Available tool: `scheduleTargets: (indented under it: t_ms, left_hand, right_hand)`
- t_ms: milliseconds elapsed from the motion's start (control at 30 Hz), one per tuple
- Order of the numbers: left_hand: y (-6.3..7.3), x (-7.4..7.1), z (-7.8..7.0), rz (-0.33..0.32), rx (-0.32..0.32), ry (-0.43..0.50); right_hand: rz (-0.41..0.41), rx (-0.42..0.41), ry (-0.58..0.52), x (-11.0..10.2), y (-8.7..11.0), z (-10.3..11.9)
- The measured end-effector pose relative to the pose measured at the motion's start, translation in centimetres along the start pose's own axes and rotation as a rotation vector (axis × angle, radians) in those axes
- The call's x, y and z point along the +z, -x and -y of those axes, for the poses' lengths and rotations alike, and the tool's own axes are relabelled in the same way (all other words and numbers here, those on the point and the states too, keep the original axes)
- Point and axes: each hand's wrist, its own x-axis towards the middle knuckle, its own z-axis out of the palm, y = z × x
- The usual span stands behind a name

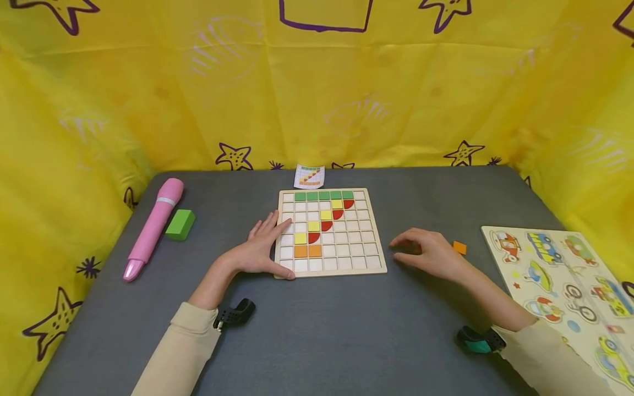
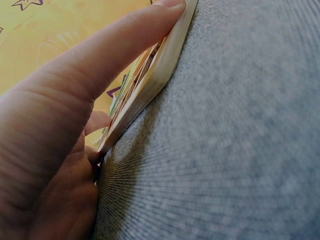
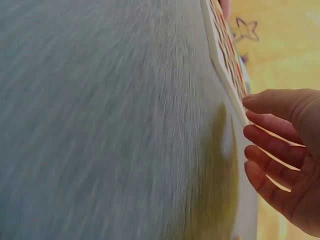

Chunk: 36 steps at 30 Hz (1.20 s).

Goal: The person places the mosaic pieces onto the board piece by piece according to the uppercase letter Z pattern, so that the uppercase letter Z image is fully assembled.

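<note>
A wooden grid board (image 1: 342, 273) lies mid-table. Several green tiles (image 1: 324, 196) fill part of its far row; yellow squares (image 1: 313, 226) and red quarter-round pieces (image 1: 326, 225) step diagonally below, ending at two orange squares (image 1: 307, 251). My left hand (image 1: 257, 251) rests spread on the board's left side, its thumb at the near corner. In the left wrist view, that thumb lies against the board's edge (image 2: 167, 62). Right of the board hovers my right hand (image 1: 430, 252), fingers loosely bent, thumb apart. A bit of red shows beneath it, and an orange tile (image 1: 459, 247) lies beside it.
Behind the board lies a small pattern card (image 1: 309, 177). A pink microphone-shaped toy (image 1: 154, 228) and a green block (image 1: 180, 225) are at the left. A vehicle picture puzzle (image 1: 559, 275) occupies the right side. Yellow patterned cloth (image 1: 317, 110) hangs behind the table.
</note>
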Motion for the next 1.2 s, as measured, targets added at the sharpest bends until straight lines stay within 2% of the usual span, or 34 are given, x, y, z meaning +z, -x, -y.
scheduleTargets:
  t_ms: [100,367,633,867,1100,1200]
  left_hand:
    - [0.1,-0.1,0.1,-0.001,-0.003,-0.001]
    - [0.3,-0.1,0.1,0.002,-0.016,0.004]
    - [0.2,-0.1,0.2,-0.001,-0.012,0.002]
    - [0.2,-0.1,0.2,0.003,-0.011,0.003]
    - [0.0,0.0,0.1,0.001,0.001,0.000]
    - [0.0,0.0,0.1,0.001,0.003,0.000]
  right_hand:
    - [-0.029,0.009,0.026,-0.8,1.1,-0.8]
    - [-0.103,-0.035,0.098,-2.5,3.5,-2.3]
    - [-0.108,-0.006,0.134,-4.0,4.9,-3.7]
    - [-0.074,0.017,0.131,-4.3,5.1,-4.4]
    - [-0.116,-0.061,0.117,-3.6,4.3,-4.2]
    - [-0.110,-0.081,0.111,-3.2,3.6,-3.8]
